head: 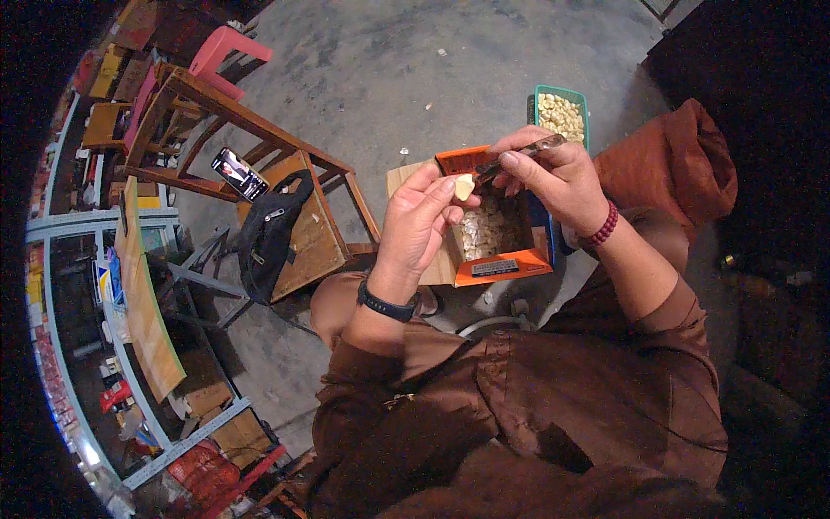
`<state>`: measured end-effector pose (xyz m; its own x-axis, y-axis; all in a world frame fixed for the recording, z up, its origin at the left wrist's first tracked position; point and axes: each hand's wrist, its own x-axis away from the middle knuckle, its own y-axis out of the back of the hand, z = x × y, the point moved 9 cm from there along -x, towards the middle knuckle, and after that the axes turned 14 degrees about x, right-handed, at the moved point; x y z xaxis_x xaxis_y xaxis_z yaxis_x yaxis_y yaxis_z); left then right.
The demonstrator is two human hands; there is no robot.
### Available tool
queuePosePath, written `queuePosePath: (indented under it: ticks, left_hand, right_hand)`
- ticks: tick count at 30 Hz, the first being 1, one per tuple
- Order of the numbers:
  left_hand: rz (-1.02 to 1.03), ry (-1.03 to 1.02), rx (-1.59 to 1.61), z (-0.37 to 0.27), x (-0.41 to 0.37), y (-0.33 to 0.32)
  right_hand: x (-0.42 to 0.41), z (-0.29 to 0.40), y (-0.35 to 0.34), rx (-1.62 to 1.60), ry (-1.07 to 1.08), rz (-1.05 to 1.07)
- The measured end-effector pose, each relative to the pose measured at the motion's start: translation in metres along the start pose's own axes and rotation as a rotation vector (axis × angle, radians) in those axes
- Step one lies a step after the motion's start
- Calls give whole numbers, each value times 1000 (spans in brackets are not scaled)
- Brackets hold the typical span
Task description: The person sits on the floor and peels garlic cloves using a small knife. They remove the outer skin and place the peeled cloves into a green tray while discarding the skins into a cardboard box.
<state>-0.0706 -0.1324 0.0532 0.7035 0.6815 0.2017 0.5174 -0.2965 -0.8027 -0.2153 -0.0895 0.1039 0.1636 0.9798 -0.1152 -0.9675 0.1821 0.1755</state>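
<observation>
My left hand (415, 220) pinches a pale yellow peeled clove (464, 187), which looks like garlic, between thumb and fingers. Gripped in my right hand (561, 181) is a small dark metal tool (545, 144), probably a knife; its tip is close to the clove. Both hands are above an orange cardboard box (506, 267) with its flaps spread. Whitish, papery pieces (480, 233) lie inside it, and my right hand hides part of the opening. Beyond my right hand stands a green plastic basket (586, 117) full of pale cloves (559, 115).
On the left, a wooden chair (318, 259) carries a black bag (272, 227) and a lit phone (238, 174). Loaded metal shelving (97, 224) lines the far left, with a pink stool (227, 55) behind the chair. A reddish-brown sack (668, 159) stands to the right. Scraps dot the concrete floor (389, 78).
</observation>
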Motion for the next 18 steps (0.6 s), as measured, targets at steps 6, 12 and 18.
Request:
queuePosePath:
  ticks: [6,12,18]
  left_hand:
    - [0,3,-21,0,-1,0]
    - [-16,-5,-87,-3,0,-5]
    - [-16,-4,-117,0,0,-2]
  right_hand:
    - [2,12,2,102,101,43]
    - [3,8,1,71,77,58]
    - [6,-8,-3,39,-66,76]
